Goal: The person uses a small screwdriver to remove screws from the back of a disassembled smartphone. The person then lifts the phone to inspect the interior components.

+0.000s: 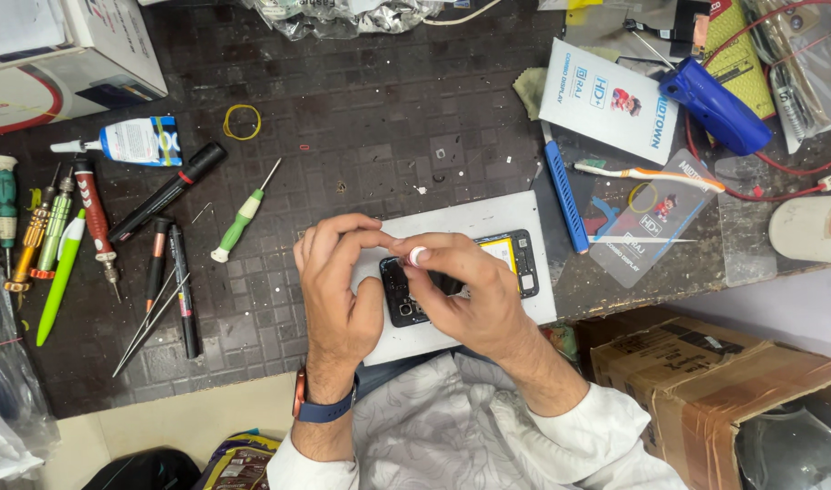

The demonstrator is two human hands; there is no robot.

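An opened smartphone (515, 259) with its back removed lies on a white board (470, 218) at the desk's front edge. Its yellow battery area shows at the right end. My left hand (338, 286) arches over the phone's left end, fingertips meeting those of my right hand. My right hand (461, 290) covers the phone's middle and pinches the white-capped end of a thin tool (418, 256) that stands down on the phone. The tool's shaft and the spot it touches are hidden by my fingers.
Screwdrivers (241, 221), tweezers (147, 325), pens (166, 192) and a glue bottle (129, 141) lie at the left. A blue bar (565, 195), toothbrush (647, 172), display packets (610, 100) and a blue tool (715, 104) sit at the right. A cardboard box (706, 381) stands below the desk edge.
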